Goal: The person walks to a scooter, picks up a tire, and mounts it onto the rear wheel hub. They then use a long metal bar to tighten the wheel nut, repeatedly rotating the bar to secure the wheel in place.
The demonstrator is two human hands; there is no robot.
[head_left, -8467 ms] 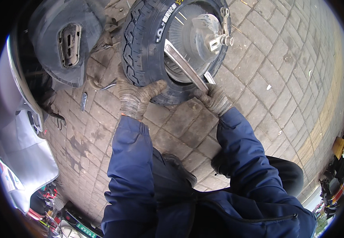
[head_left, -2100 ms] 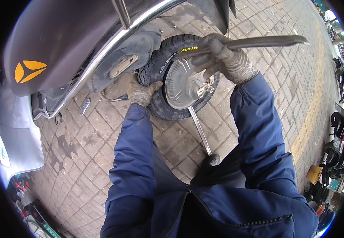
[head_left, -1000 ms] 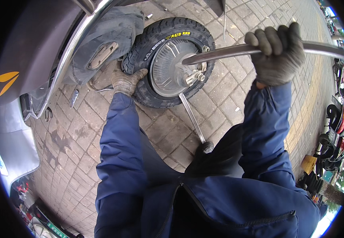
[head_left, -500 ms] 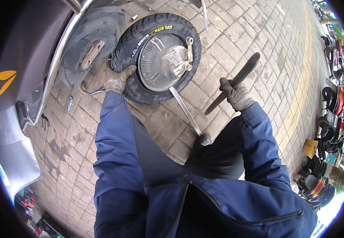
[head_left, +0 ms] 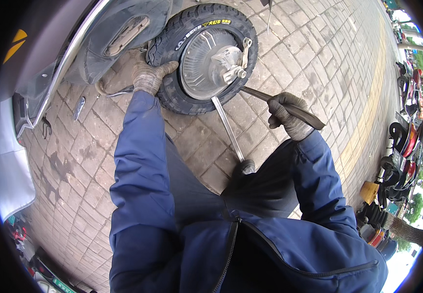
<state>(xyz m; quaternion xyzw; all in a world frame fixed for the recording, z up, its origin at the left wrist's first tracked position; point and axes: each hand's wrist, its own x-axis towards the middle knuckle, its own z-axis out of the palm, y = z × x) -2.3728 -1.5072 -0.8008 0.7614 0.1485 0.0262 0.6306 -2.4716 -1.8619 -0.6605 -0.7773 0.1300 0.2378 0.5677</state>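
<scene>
A black tyre [head_left: 172, 100] with a grey hub motor [head_left: 204, 63] in it stands tilted on the paving. My left hand [head_left: 149, 77], in a dirty knitted glove, is closed on the tyre's left side, thumb over the sidewall. A silver tyre lever [head_left: 228, 128] reaches from the rim's lower edge down to my shoe [head_left: 244, 167]. My right hand [head_left: 288, 116], gloved too, has its fingers wrapped around a dark flat tyre lever [head_left: 305, 116]. That lever's far tip is at the tyre's lower right edge; whether it is under the bead I cannot tell.
A scooter body [head_left: 50, 53] rises close on the left, with its dark underside near the tyre. On the paving lie a small silver tool [head_left: 79, 108] and a black hook-shaped piece [head_left: 47, 128]. Parked scooters [head_left: 409, 136] line the far right beside a yellow box [head_left: 369, 192].
My right hand has turned the dark lever and brought its tip to the tyre's edge. My left hand keeps its grip on the tyre. The whole view has shifted slightly.
</scene>
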